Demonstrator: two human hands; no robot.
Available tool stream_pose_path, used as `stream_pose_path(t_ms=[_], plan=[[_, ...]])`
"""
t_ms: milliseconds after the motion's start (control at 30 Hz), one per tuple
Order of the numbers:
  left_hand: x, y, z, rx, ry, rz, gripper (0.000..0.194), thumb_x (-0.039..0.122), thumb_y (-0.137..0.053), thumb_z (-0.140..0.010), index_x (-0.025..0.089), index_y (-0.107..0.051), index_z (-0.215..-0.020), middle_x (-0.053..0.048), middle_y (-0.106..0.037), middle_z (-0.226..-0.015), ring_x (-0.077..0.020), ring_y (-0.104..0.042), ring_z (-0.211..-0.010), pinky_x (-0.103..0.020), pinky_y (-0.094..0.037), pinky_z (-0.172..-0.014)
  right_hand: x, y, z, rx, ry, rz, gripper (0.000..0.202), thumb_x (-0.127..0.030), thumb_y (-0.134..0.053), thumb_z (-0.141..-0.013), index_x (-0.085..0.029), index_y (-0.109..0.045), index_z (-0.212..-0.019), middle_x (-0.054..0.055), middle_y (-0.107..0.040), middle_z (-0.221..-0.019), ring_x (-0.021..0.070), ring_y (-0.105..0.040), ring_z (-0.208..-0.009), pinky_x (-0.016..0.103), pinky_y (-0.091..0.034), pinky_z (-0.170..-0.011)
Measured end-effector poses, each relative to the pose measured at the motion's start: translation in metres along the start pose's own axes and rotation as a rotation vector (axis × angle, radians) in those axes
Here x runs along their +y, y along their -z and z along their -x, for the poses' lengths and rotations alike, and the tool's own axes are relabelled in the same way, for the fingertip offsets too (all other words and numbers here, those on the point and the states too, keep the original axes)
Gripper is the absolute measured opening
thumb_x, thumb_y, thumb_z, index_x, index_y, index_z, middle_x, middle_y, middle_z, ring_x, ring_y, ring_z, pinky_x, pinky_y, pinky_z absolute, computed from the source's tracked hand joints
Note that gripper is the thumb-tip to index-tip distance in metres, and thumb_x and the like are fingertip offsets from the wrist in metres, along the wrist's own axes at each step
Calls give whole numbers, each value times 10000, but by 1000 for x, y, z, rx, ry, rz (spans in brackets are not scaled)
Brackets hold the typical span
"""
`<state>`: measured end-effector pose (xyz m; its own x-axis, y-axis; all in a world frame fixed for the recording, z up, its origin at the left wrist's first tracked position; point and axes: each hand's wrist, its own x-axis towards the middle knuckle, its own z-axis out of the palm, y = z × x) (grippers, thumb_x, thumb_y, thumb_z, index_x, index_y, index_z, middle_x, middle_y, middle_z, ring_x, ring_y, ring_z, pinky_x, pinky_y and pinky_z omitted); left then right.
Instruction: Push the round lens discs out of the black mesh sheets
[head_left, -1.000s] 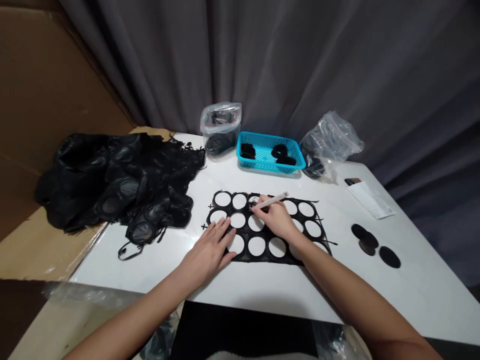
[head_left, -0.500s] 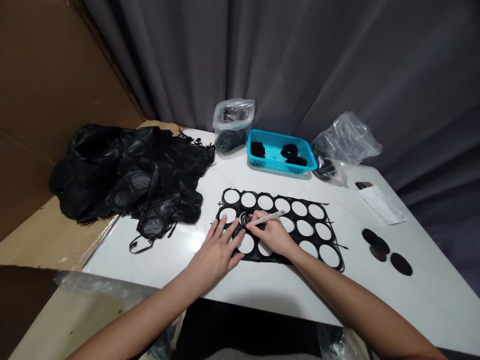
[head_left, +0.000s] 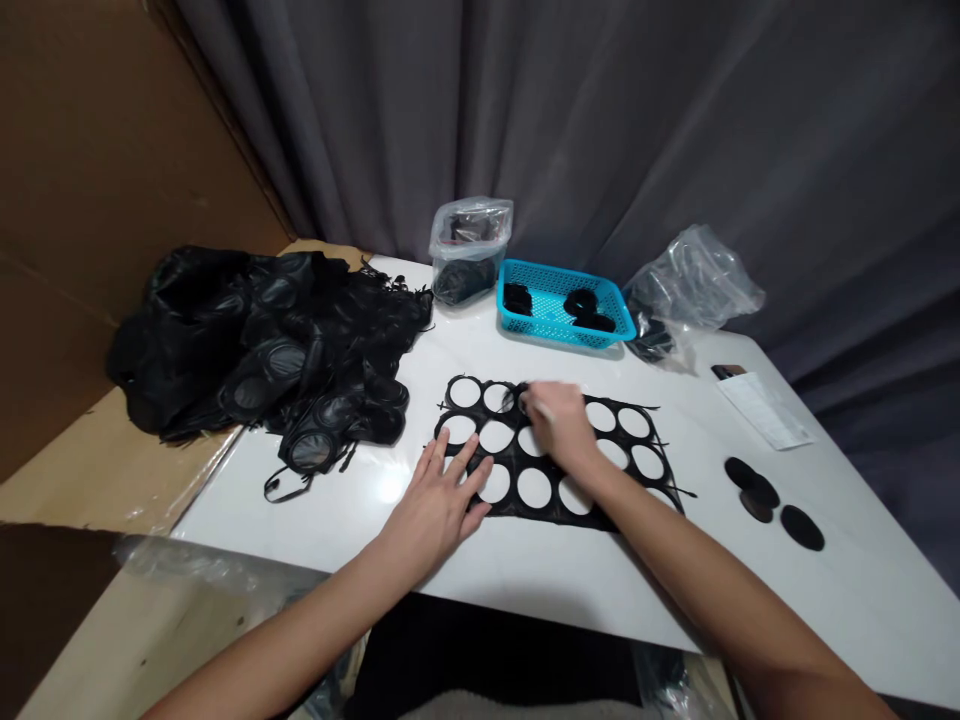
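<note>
sheet [head_left: 514,465] of black rings lies flat mid-table [head_left: 525,572], near of the blue basket [head_left: 559,332] and right of the black heap [head_left: 195,370]. left hand [head_left: 431,512] rests on its left end, fingers spread; right hand [head_left: 561,425] is blurred over its far rows, fingers seemingly pinching a pale pen [head_left: 543,408]. the sheet looks light, thin and floppy, its narrow webs likely easy to stretch or tear, so best held by two outer corners

hands [head_left: 441,508] on black perforated sheet [head_left: 514,460], white table [head_left: 315,535]
</note>
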<state>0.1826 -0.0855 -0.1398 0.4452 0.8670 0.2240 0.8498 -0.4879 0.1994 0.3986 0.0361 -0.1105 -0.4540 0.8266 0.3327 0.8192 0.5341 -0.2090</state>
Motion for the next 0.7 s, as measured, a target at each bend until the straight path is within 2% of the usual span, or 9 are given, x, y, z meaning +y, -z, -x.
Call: stream_pose_path(t_ms=[67,133,200,267,367,467,700], plan=[[1,1,0,1,4,7,513,429,-552,-957,224,-528,-1426,-81,-338,-1563,-448,-191,-1446,-583,-326,-1106,22,6,-19,115,-197,-33,172,-213,-438,-921,-181,-426,-752,71,-579,-737,203,-498,-696,336,-300,-698],[1,3,0,2,-2,12,529,420,-584,-940,221,-526,-1426,-89,-348,-1556,-452,-211,-1439,-583,-339,-1100,30,11,-31,149,-289,-157,163,-251,-473,-902,-185,-440,-757,53,-604,-755,194,-515,-697,313,-314,-684],[-2,7,0,20,-13,17,577,408,-631,-911,206,-505,-1438,-112,-331,-1562,-441,-245,-1433,-568,-367,-1091,21,14,-35,103,-336,-315,195,-304,-511,-885,-189,-458,-737,36,-603,-736,184,-521,-691,294,-329,-669],[-6,11,2,79,-3,12,610,396,-647,-902,139,-491,-1433,-160,-340,-1546,-407,-307,-1418,-530,-393,-1092,-2,12,-32,-7,-369,-487,242,-357,-554,-863,-189,-467,-712,17,-575,-688,171,-513,-667,280,-341,-647],[-15,16,7,188,44,-21,515,380,-596,-936,36,-556,-1317,-210,-470,-1423,-349,-448,-1332,-482,-415,-1100,-41,3,-23,-196,-340,-713,250,-373,-594,-841,-184,-485,-719,-5,-567,-680,152,-515,-662,265,-358,-638],[-22,14,13,215,32,-51,443,365,-542,-968,26,-595,-1249,-204,-545,-1331,-320,-527,-1252,-472,-434,-1089,-66,-7,-14,-291,-239,-793,221,-327,-595,-847,-177,-487,-727,-10,-595,-734,143,-527,-704,263,-377,-685],[-24,6,22,215,10,-76,462,356,-492,-995,23,-579,-1303,-193,-513,-1396,-314,-467,-1330,-463,-404,-1118,-74,-20,-4,-312,-166,-813,190,-288,-589,-873,-175,-503,-748,5,-623,-835,161,-558,-821,288,-400,-781]])
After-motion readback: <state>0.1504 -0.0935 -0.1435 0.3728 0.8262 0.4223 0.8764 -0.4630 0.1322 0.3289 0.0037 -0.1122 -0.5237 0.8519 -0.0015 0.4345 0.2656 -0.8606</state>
